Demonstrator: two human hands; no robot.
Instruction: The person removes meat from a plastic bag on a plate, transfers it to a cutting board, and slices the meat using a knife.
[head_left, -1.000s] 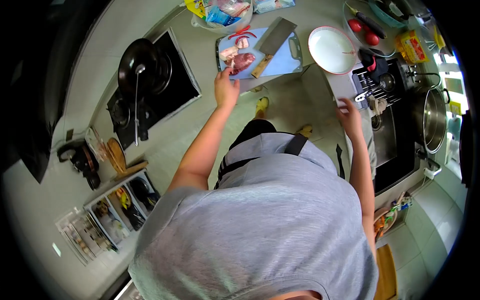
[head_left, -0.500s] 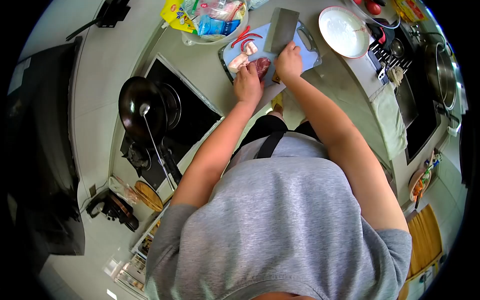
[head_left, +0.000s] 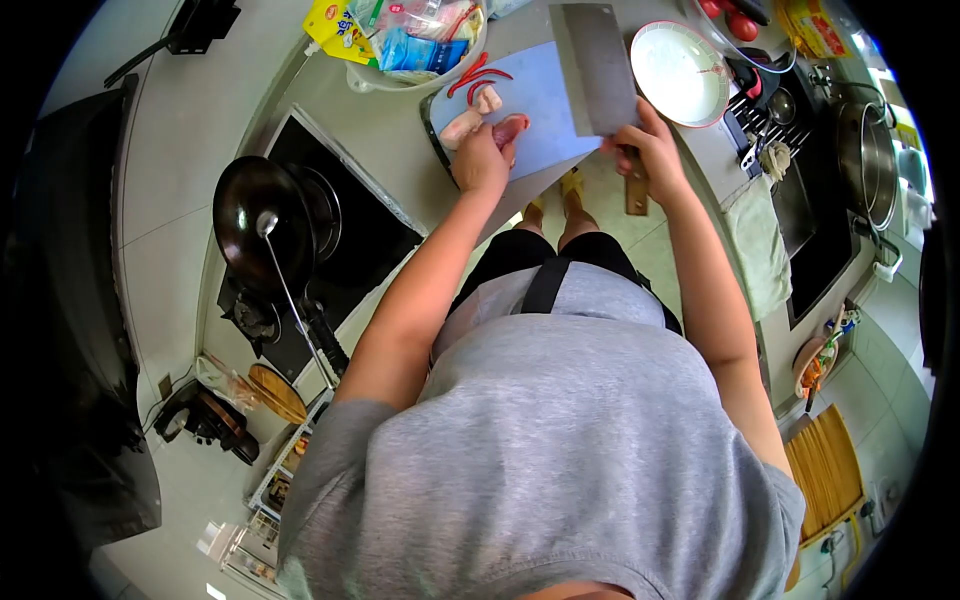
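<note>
My left hand is closed on a piece of red meat at the left part of the blue cutting board. Beside those fingers lie pale fatty meat chunks. Several red chili peppers rest behind them on the board. My right hand grips a cleaver by its wooden handle, over the board's right side. The broad blade points away from me and covers part of the board, apart from the meat.
A bowl of packaged food stands at the back left, and a white plate right of the cleaver. A wok with a ladle sits on the stove at left. Tomatoes are at the back right, near the sink.
My right hand has moved right and toward me with the cleaver, away from the meat. My left hand stays at the meat, which now looks tilted up in its fingers.
</note>
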